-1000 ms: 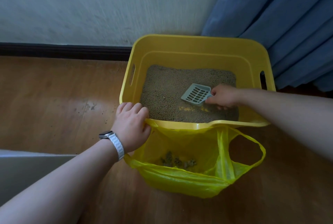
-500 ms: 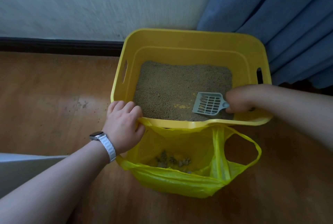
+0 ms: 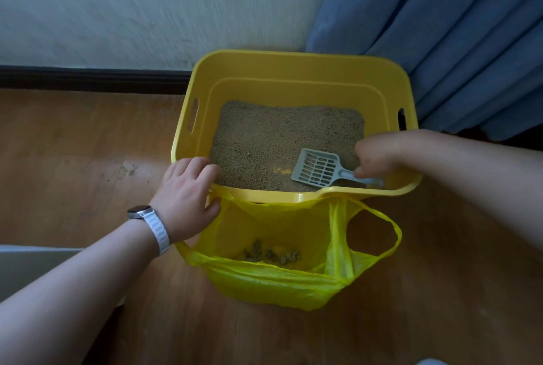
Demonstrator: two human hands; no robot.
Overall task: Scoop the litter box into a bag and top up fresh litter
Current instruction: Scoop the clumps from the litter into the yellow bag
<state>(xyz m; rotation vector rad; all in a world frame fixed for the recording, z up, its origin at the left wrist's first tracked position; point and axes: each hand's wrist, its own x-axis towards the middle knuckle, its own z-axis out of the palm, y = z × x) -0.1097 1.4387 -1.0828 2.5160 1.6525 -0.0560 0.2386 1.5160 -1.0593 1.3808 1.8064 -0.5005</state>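
A yellow litter box (image 3: pixel 293 71) stands on the floor against the wall, holding brown litter (image 3: pixel 273 135). A grey slotted scoop (image 3: pixel 317 169) lies on the litter by the near right corner; my right hand (image 3: pixel 373 156) grips its handle. My left hand (image 3: pixel 188 188) pinches the yellow plastic bag's (image 3: pixel 273 282) edge against the box's near rim, keeping the bag's mouth open. Several dark clumps (image 3: pixel 270 253) lie in the bag's bottom. The bag's right handle loop (image 3: pixel 382 226) hangs free.
A blue curtain (image 3: pixel 455 35) hangs to the right behind the box. A white wall with a dark baseboard (image 3: pixel 88 76) runs along the back. The floor is wood (image 3: pixel 73 159). A pale grey object (image 3: pixel 35 267) sits at the left edge.
My right hand has drawn the scoop from the middle of the litter to the near right corner. My left hand has stayed on the bag and rim.
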